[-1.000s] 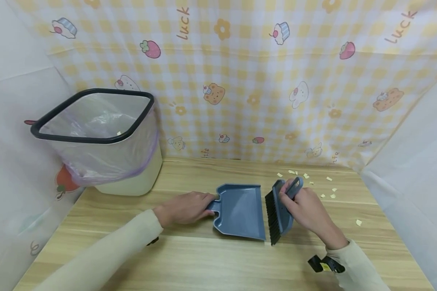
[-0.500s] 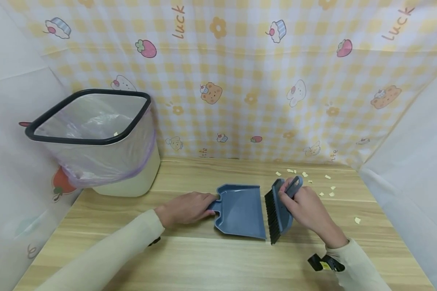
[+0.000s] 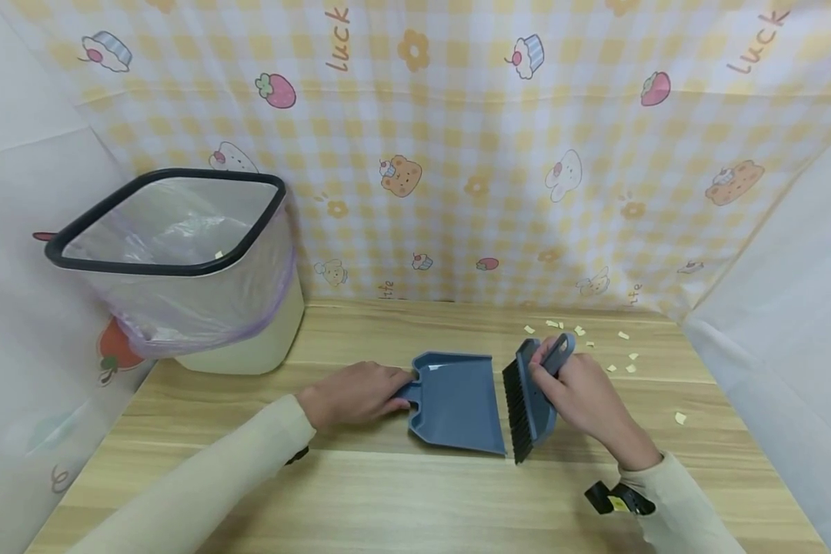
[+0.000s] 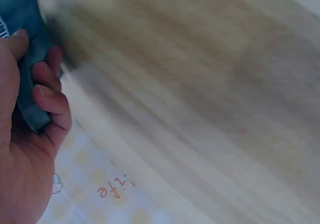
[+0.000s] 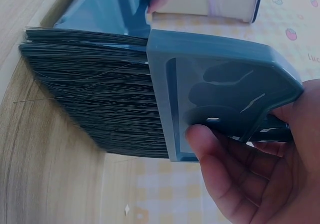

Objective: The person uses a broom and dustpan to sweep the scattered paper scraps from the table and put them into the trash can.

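A blue-grey dustpan (image 3: pixel 457 402) lies on the wooden table, its front lip facing right. My left hand (image 3: pixel 358 392) grips its short handle; in the left wrist view the fingers (image 4: pixel 52 103) curl round that handle. Just right of the lip stands a matching hand brush (image 3: pixel 536 400) with dark bristles (image 5: pixel 95 93) pointing toward the pan. My right hand (image 3: pixel 585 392) holds the brush, and in the right wrist view a fingertip presses its blue back. Small pale yellow paper scraps (image 3: pixel 580 331) lie scattered behind and right of the brush.
At the back left stands a cream bin (image 3: pixel 249 350) with a black rim (image 3: pixel 138 268) and a clear bag liner, a pale scrap inside it. A checked curtain (image 3: pixel 457 154) hangs along the table's back edge. Another scrap (image 3: pixel 680 418) lies farther right on the table (image 3: pixel 388 500).
The head view has shifted slightly. Both hands keep their hold on dustpan and brush, and the brush stays beside the pan's lip.
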The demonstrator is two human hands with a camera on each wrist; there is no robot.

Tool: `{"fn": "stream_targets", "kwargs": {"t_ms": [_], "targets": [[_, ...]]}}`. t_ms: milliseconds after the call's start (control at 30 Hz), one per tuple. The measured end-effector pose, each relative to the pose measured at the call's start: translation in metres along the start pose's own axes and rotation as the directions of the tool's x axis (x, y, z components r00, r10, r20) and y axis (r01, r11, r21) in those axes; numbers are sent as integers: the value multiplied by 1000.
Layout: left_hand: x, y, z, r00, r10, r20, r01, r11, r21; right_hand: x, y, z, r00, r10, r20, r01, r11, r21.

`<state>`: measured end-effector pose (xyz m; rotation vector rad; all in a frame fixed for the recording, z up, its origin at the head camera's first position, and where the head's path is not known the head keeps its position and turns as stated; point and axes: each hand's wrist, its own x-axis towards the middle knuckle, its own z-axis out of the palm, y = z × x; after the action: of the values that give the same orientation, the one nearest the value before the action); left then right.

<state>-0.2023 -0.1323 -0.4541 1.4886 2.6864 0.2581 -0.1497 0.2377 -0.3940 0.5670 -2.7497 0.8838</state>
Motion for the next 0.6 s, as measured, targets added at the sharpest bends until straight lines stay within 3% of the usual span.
{"fn": "stream_targets", "kwargs": {"t_ms": [367,600], "targets": [[1,3,-10,1000,8,29,-7,999,-54,-2,1,-3,1000,-1,12,0,998,59],[1,3,-10,999,17,40,-16,999,-41,-2,9,-27,1000,0,-6,1,999,43]]}}
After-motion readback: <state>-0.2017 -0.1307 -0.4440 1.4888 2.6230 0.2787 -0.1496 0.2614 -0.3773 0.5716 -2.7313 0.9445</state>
